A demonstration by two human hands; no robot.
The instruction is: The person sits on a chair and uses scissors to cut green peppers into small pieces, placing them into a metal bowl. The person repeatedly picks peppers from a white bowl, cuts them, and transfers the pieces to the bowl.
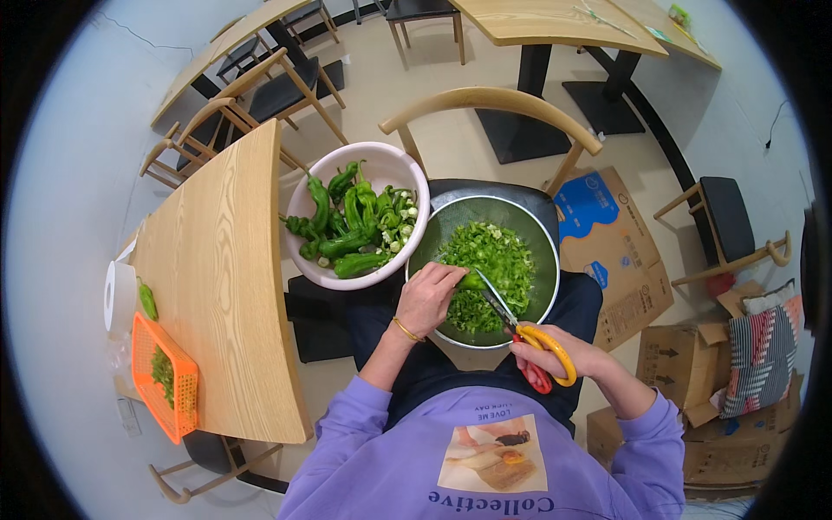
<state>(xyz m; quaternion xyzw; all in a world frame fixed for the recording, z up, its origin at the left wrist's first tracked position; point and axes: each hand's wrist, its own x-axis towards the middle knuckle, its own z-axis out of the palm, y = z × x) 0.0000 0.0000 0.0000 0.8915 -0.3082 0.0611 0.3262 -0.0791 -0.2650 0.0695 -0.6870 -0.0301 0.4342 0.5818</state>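
My left hand (426, 299) is closed around a green pepper (473, 282), whose end sticks out to the right over the metal strainer bowl (549, 260). Scissors (524, 332) with one yellow and one red handle loop are gripped in my right hand (568, 351). Their blades meet the pepper's end; whether they are fully closed is hard to see. Chopped green pepper (490, 251) fills the middle of the strainer, which rests on a black chair seat between my knees. Left of it, a pale pink basin (422, 191) holds whole green peppers (351, 217) and cut-off stem ends (400, 221).
At left a wooden table (217, 260) carries an orange basket (165, 377), a lone green pepper (148, 299) and a white roll (120, 296). The chair's curved backrest (494, 98) rises beyond the strainer. Flattened cardboard (620, 251) and boxes (680, 368) lie on the right.
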